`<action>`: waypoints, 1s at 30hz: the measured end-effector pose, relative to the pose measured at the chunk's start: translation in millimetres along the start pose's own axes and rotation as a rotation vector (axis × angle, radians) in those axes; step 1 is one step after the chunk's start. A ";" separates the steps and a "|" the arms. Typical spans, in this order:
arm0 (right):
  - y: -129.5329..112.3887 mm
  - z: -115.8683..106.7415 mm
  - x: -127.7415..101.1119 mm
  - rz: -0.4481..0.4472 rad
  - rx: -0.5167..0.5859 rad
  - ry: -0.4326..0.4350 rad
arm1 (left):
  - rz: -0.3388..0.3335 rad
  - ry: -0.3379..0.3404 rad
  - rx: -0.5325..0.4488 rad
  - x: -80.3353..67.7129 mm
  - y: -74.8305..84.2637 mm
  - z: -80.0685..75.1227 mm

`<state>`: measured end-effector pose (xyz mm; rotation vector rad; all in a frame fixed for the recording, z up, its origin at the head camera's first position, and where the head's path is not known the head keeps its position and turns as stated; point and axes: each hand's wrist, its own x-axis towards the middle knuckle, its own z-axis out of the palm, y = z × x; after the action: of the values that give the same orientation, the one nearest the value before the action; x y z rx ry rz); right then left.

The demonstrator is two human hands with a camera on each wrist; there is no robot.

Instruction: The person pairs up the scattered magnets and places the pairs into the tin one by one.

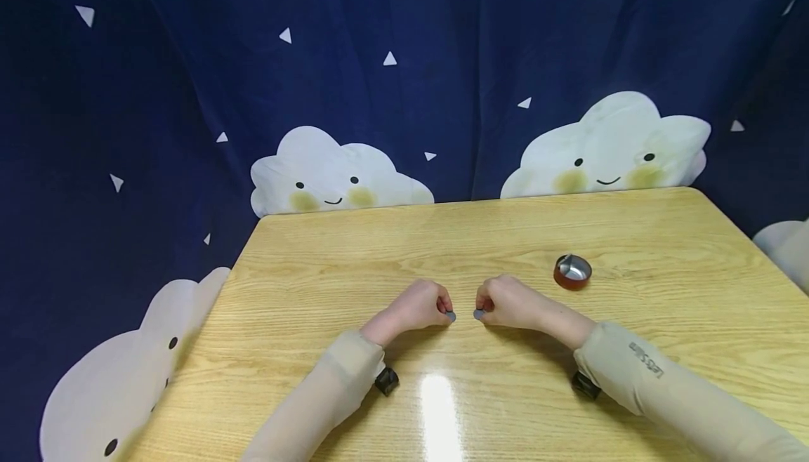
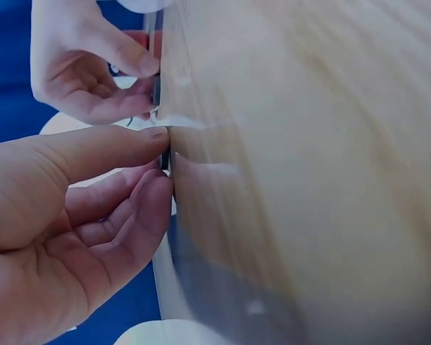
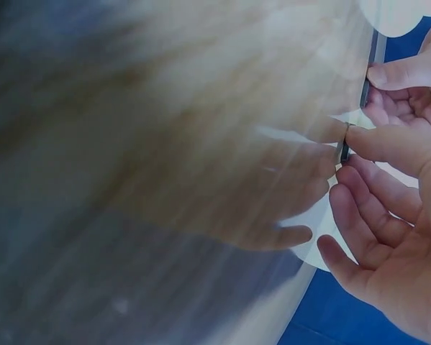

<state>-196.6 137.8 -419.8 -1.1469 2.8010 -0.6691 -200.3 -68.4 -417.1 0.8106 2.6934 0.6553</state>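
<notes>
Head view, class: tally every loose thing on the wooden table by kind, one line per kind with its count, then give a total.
Small grey discs: 2, one pinched by the left hand at, one pinched by the right hand at
Round red tin with a metal inside: 1
Total: 3

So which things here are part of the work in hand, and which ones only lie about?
In hand:
- left hand, pinching a small grey disc
- right hand, pinching another grey disc

Lying about:
- red round tin, apart on the table
- cloud curtain
</notes>
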 end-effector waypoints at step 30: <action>-4.1 1.9 7.1 0.084 0.026 -0.052 | 0.005 0.012 0.032 14.4 13.6 6.9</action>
<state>-198.7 129.6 -419.1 -1.0214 2.7713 -0.6566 -203.3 -47.6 -418.0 0.8240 2.7204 0.6216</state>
